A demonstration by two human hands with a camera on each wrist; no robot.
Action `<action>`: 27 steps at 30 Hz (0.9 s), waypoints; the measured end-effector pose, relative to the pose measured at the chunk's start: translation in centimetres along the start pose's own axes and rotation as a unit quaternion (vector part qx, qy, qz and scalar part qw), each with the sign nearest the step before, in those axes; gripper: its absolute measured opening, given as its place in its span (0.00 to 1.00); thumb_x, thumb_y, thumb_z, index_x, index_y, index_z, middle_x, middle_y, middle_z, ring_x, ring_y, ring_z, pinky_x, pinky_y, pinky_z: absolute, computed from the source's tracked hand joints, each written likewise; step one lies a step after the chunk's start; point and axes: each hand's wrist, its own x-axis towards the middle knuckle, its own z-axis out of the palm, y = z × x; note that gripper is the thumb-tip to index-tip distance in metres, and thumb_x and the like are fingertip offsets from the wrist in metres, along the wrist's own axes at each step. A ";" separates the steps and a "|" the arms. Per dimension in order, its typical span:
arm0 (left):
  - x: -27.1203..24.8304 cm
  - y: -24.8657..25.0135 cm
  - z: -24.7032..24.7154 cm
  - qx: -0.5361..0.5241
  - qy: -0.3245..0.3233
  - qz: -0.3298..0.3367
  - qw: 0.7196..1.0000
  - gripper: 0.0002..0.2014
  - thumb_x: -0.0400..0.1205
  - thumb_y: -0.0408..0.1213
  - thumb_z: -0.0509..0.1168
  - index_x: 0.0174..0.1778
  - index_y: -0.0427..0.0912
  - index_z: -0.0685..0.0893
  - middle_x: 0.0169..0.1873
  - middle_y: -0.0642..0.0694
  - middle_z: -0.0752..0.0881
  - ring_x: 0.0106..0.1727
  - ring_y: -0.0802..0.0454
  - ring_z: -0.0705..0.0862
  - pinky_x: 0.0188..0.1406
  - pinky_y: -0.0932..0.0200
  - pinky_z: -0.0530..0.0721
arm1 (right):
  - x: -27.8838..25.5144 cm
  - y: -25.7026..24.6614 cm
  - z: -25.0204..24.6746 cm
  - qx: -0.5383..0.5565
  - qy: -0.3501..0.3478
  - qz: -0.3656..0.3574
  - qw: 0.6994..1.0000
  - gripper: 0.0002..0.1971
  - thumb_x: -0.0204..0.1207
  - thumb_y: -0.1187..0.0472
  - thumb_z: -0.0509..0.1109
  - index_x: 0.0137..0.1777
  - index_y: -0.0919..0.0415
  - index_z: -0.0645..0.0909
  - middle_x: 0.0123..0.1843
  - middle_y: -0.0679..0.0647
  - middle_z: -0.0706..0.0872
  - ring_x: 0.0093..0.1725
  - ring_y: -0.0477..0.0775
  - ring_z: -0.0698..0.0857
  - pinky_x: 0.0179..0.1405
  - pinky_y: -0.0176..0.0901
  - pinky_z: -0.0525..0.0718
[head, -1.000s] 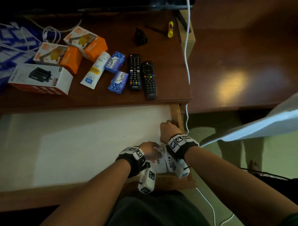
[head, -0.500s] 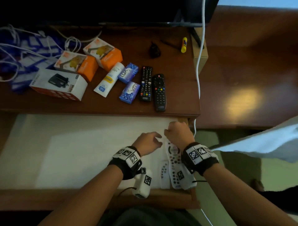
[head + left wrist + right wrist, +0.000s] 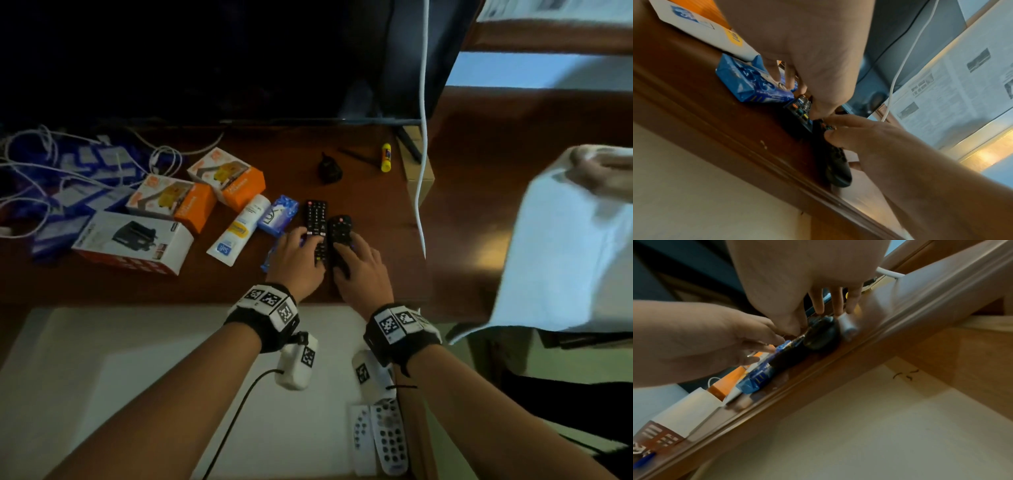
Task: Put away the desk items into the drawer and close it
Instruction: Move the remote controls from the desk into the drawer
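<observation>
Both hands moved from drawer (image 3: 144,370) to desk, left hand (image 3: 297,257) gripping slim remote (image 3: 317,224), right hand (image 3: 363,270) gripping rounded remote (image 3: 339,233)

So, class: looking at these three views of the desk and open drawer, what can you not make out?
- Head view: the nearer blue packet is mostly hidden under the left hand.
- Head view: the white remotes in the drawer are partly covered by the right forearm.
- Wrist views: motion blur makes the remote buttons unreadable.

Bare forearms; each wrist wears a black band (image 3: 263,317) with white square-coded tags, a white camera pod (image 3: 296,365) beneath.
</observation>
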 end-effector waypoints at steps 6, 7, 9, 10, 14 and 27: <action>0.9 0.7 0.8 0.095 -0.033 -0.011 0.995 0.27 0.82 0.53 0.61 0.77 0.55 0.65 0.79 0.44 0.63 0.80 0.41 0.55 0.75 0.38 0.58 | -1.0 0.7 0.4 0.009 0.017 0.005 1.000 0.26 0.74 0.56 0.70 0.73 0.53 0.75 0.80 0.56 0.66 0.70 0.67 0.73 0.64 0.60 0.78; 1.0 1.0 0.9 0.102 -0.025 -0.014 0.994 0.27 0.81 0.54 0.62 0.76 0.54 0.66 0.78 0.43 0.66 0.80 0.40 0.56 0.74 0.38 0.59 | -1.2 0.9 0.4 0.009 0.024 0.002 1.000 0.26 0.72 0.56 0.71 0.72 0.54 0.76 0.79 0.57 0.67 0.68 0.68 0.74 0.62 0.60 0.79; 1.2 1.5 1.0 0.118 -0.007 -0.022 0.993 0.26 0.80 0.56 0.63 0.73 0.53 0.69 0.74 0.43 0.70 0.78 0.39 0.59 0.72 0.38 0.61 | -1.7 1.3 0.3 0.011 0.037 -0.001 0.999 0.24 0.70 0.56 0.74 0.67 0.56 0.78 0.77 0.58 0.70 0.64 0.68 0.76 0.58 0.59 0.82; 1.3 1.7 1.1 0.129 -0.001 -0.025 0.991 0.26 0.79 0.57 0.64 0.71 0.53 0.70 0.72 0.42 0.72 0.77 0.39 0.61 0.71 0.38 0.62 | -1.9 1.4 0.2 0.011 0.041 -0.001 0.999 0.24 0.69 0.57 0.75 0.65 0.57 0.79 0.75 0.59 0.71 0.63 0.69 0.76 0.56 0.59 0.82; 2.0 2.9 1.4 0.187 0.008 -0.016 0.982 0.21 0.78 0.57 0.65 0.63 0.51 0.75 0.66 0.43 0.76 0.71 0.39 0.67 0.66 0.40 0.66 | -2.5 2.3 -0.3 0.029 0.053 0.010 0.998 0.23 0.63 0.64 0.77 0.58 0.61 0.78 0.70 0.62 0.72 0.58 0.70 0.76 0.56 0.60 0.81; -1.3 6.0 2.4 -0.055 0.005 -0.014 0.998 0.38 0.76 0.42 0.69 0.77 0.47 0.55 0.65 0.41 0.80 0.59 0.42 0.83 0.55 0.48 0.82 | -5.4 4.5 -3.1 0.239 0.078 0.164 0.954 0.44 0.56 0.61 0.78 0.75 0.54 0.65 0.62 0.55 0.76 0.60 0.55 0.78 0.51 0.32 0.77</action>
